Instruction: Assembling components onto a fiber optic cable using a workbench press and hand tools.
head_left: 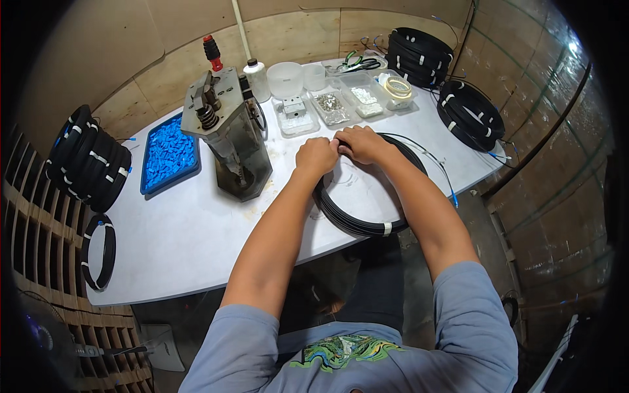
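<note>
A coil of black cable [347, 223] lies on the white table in front of me, with a white tie around its near side. One loose end runs out to the right and carries a blue connector [454, 198]. At the coil's far left side my left hand [317, 156] is closed around the strands. Right beside it, my right hand [362, 143] also grips the cable, fingers curled and thumb toward the left hand. The fingertips of both hands are partly hidden, so what they pinch between them cannot be made out.
Left of the coil stands a metal press [226, 131], then a tray of blue connectors [171, 157]. Plastic boxes of small parts [332, 108] sit behind my hands. Stacked black coils [419, 59] stand far right, others [88, 160] at left. The white table [170, 255] ends near my waist.
</note>
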`<action>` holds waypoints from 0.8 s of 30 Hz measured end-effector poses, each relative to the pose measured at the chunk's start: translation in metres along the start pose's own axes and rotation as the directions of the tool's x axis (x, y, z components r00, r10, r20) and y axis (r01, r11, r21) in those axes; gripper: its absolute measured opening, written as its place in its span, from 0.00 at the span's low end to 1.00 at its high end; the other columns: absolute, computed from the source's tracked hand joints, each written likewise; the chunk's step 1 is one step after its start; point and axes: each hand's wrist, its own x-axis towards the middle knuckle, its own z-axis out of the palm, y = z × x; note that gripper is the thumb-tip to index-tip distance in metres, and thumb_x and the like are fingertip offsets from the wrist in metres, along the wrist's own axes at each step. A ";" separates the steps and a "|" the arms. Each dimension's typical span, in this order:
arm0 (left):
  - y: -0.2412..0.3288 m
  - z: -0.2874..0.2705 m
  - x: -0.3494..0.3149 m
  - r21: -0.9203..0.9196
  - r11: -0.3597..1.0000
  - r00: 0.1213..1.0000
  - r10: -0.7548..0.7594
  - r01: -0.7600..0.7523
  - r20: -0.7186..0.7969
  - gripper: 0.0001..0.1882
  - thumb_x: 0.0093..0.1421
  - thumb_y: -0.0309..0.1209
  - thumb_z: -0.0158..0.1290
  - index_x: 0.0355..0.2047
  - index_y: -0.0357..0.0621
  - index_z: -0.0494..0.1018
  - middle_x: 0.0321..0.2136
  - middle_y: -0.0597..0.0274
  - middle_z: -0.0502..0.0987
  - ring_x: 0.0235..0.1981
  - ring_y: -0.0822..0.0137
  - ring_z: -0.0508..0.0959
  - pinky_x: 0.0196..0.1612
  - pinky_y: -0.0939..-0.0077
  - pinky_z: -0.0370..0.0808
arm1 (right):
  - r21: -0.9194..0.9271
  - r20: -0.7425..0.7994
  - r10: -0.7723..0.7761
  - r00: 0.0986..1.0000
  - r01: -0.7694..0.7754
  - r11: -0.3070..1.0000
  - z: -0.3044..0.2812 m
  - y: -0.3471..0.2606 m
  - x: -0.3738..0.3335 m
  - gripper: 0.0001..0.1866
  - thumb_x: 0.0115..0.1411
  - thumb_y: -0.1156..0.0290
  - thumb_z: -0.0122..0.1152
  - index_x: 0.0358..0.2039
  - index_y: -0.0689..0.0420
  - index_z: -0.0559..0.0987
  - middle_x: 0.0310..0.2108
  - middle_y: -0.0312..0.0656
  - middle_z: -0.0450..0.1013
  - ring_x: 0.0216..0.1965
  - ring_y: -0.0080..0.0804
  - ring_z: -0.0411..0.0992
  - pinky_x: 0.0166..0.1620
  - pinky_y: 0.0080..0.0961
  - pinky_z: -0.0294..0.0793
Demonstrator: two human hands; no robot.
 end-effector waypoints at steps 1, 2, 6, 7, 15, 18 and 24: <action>-0.005 -0.003 -0.002 0.001 1.000 1.000 -0.003 0.003 -0.005 0.24 0.69 0.48 0.48 0.41 0.38 0.83 0.42 0.39 0.83 0.45 0.40 0.82 0.51 0.50 0.78 | -0.001 -0.003 -0.005 1.000 0.005 1.000 0.001 0.001 0.000 0.17 0.70 0.54 0.55 0.54 0.46 0.75 0.52 0.41 0.75 0.57 0.46 0.72 0.59 0.51 0.67; -0.015 -0.009 -0.006 -0.009 1.000 1.000 -0.006 0.006 0.017 0.25 0.70 0.47 0.46 0.42 0.37 0.83 0.43 0.38 0.82 0.46 0.38 0.82 0.53 0.49 0.77 | -0.016 -0.013 0.029 0.999 -0.030 0.999 0.003 0.002 0.001 0.17 0.70 0.54 0.55 0.54 0.46 0.75 0.52 0.41 0.75 0.57 0.46 0.71 0.59 0.51 0.67; -0.061 -0.043 -0.037 -0.023 0.999 0.998 -0.045 0.046 0.034 0.19 0.68 0.38 0.47 0.42 0.37 0.83 0.42 0.37 0.82 0.47 0.38 0.81 0.55 0.49 0.75 | -0.029 0.001 0.163 0.987 -0.162 0.986 -0.005 -0.007 0.006 0.18 0.71 0.56 0.54 0.58 0.45 0.73 0.55 0.40 0.74 0.60 0.45 0.70 0.62 0.51 0.65; -0.070 -0.053 -0.044 -0.019 1.000 0.999 -0.020 0.021 0.029 0.17 0.67 0.36 0.49 0.42 0.38 0.83 0.41 0.38 0.82 0.46 0.40 0.81 0.55 0.51 0.76 | -0.044 0.023 0.230 0.973 -0.229 0.972 -0.006 -0.007 0.009 0.18 0.71 0.57 0.54 0.59 0.45 0.72 0.57 0.40 0.73 0.61 0.45 0.69 0.63 0.51 0.64; -0.096 -0.084 -0.084 -0.125 0.992 0.999 -0.033 0.034 0.007 0.12 0.64 0.32 0.54 0.41 0.39 0.83 0.37 0.41 0.83 0.43 0.42 0.82 0.49 0.55 0.78 | 0.236 -0.008 -0.094 0.996 0.093 0.967 -0.006 -0.081 0.040 0.19 0.60 0.59 0.53 0.47 0.50 0.84 0.46 0.53 0.80 0.49 0.54 0.78 0.55 0.45 0.76; -0.089 -0.084 -0.092 -0.153 0.988 0.999 0.000 -0.006 -0.042 0.12 0.64 0.33 0.56 0.41 0.40 0.84 0.37 0.41 0.83 0.42 0.42 0.82 0.49 0.55 0.78 | 0.228 0.077 -0.234 0.969 0.211 0.950 -0.016 -0.122 0.039 0.14 0.60 0.63 0.62 0.44 0.51 0.85 0.40 0.50 0.82 0.44 0.53 0.79 0.49 0.44 0.77; -0.095 -0.085 -0.113 -0.254 0.966 0.953 -0.032 -0.048 -0.301 0.09 0.59 0.30 0.63 0.38 0.37 0.82 0.31 0.45 0.84 0.35 0.51 0.86 0.41 0.62 0.80 | 0.334 -0.018 -0.199 0.980 0.193 0.923 -0.007 -0.136 0.037 0.11 0.63 0.65 0.64 0.43 0.54 0.84 0.36 0.50 0.81 0.39 0.53 0.78 0.44 0.43 0.76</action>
